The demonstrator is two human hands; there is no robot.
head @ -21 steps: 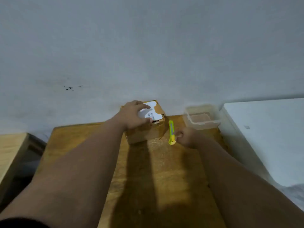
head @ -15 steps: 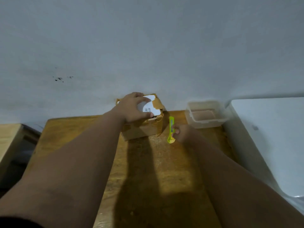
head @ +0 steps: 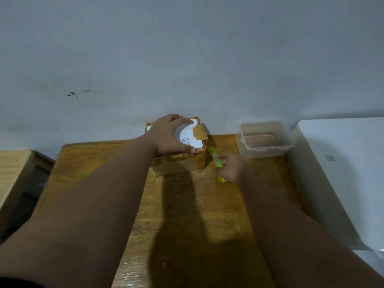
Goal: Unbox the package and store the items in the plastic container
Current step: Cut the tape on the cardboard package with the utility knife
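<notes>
A: The box [head: 178,161] sits at the far edge of the worktop [head: 187,215], against the wall, its white label and torn tape facing up. The flaps look shut.

B: And the hands?

A: The left hand [head: 169,135] lies on top, fingers spread over the label and pressing down. The right hand [head: 232,168] has its fingers clamped on a green cutter [head: 215,160], whose far end is at the box's right edge.

B: Is the blade out?

A: Too small to tell.

B: The risk, then?

A: The left thumb rests near that edge, so a slip of the cutter could reach it. A deep cut could also mark whatever is inside. If the left hand eases, the box may skid.

B: The container [head: 265,140]?

A: To the right, open, apparently empty, apart from the box.
</notes>
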